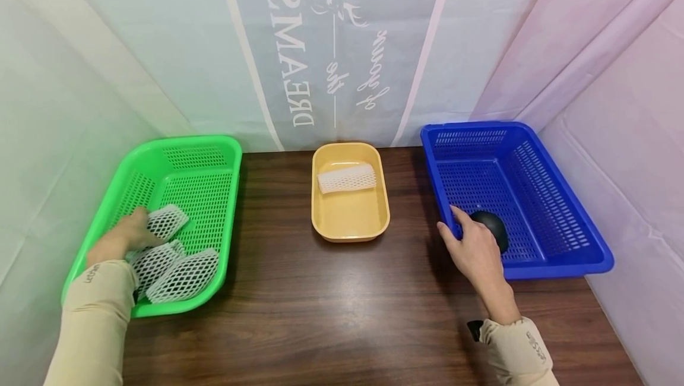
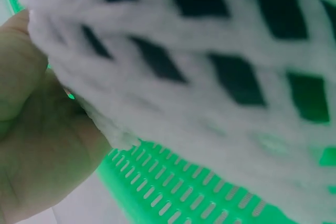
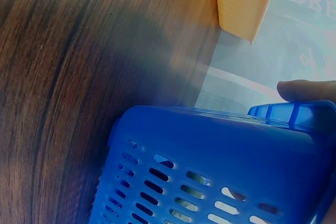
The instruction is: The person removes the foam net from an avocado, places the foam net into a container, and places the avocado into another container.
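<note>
Inside the green basket (image 1: pixel 231 196), my left hand (image 1: pixel 128 233) holds a white foam net sleeve (image 1: pixel 168 221). Up close in the left wrist view, the sleeve (image 2: pixel 173 35) shows something dark through its mesh, and my thumb lies along its side. Two more netted sleeves (image 1: pixel 184 277) rest just below that hand. At the left rim of the blue basket (image 1: pixel 561 166), my right hand (image 1: pixel 475 249) grips the edge, thumb outside and fingers over it. A dark rounded object (image 1: pixel 491 230) lies in the basket beside this hand, which partly covers it; its kind is unclear.
Between the baskets stands a small yellow tray (image 1: pixel 350 217) with a white foam net sleeve (image 1: pixel 347 179) lying in it. All three containers sit on a dark wooden table (image 1: pixel 342 309). A printed cloth (image 1: pixel 331 47) hangs behind, and pale cloth walls close both sides.
</note>
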A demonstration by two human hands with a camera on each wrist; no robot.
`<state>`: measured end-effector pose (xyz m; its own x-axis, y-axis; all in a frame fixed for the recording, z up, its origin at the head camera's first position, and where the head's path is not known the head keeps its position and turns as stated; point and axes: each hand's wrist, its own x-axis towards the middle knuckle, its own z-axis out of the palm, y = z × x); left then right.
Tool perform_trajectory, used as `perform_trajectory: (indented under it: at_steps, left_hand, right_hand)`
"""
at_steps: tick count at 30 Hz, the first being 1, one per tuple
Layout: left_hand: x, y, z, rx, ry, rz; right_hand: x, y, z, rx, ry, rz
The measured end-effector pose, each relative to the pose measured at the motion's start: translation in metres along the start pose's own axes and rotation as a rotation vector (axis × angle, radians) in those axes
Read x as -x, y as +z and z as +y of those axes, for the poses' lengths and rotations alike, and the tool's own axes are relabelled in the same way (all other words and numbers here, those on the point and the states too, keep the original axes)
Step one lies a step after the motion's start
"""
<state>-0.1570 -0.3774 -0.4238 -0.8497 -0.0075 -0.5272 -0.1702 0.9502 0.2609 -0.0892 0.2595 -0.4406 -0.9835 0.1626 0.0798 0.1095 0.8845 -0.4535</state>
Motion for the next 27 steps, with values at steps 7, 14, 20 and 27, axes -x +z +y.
perform_trajectory:
  at_steps: [7, 14, 20, 27]
  left_hand:
    - [0.0043, 0.0, 0.003, 0.013, 0.024, 0.027]
    - [0.0032, 0.0003, 0.0004, 0.015, 0.022, 0.025]
    - [0.0035, 0.0008, -0.0005, 0.004, 0.015, 0.037]
    - [0.0043, -0.0005, 0.0016, -0.001, 0.018, 0.055]
  right_hand:
    - [-0.0002, 0.0001, 0.0004, -0.005, -0.003, 0.002]
    - [-0.0002, -0.0007, -0.0012, -0.01, -0.008, 0.002]
    - [0.0003, -0.0011, -0.0007, -0.008, -0.007, -0.003]
    - [-0.0002, -0.0006, -0.0002, -0.012, -0.005, 0.002]
